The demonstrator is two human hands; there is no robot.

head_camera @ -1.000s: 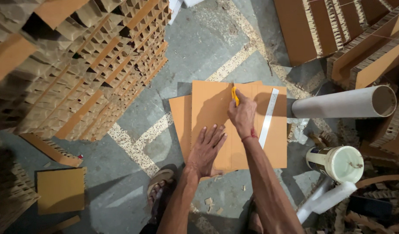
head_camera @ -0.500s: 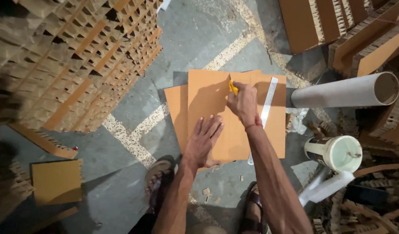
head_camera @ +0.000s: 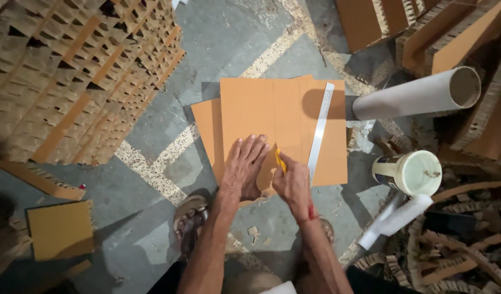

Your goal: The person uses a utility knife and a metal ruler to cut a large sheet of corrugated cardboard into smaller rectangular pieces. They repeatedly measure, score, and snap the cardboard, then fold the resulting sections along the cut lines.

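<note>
A brown cardboard sheet (head_camera: pixel 261 109) lies on the concrete floor on top of other sheets. My left hand (head_camera: pixel 245 166) presses flat on its near part, fingers spread. My right hand (head_camera: pixel 291 182) grips a yellow utility knife (head_camera: pixel 280 160) with its tip on the cardboard near the sheet's front edge. A long metal ruler (head_camera: pixel 320 128) lies on the sheet just right of the knife, running away from me.
A tall stack of honeycomb cardboard (head_camera: pixel 71 71) rises at left. A grey cardboard tube (head_camera: pixel 414 95) and a white lidded tub (head_camera: pixel 414 173) sit at right among scraps. A small cardboard square (head_camera: pixel 60 228) lies at lower left. My sandalled foot (head_camera: pixel 189 218) is below the sheets.
My right hand has drawn the knife from the sheet's far part toward me, down to the near edge. My left hand stayed flat on the cardboard.
</note>
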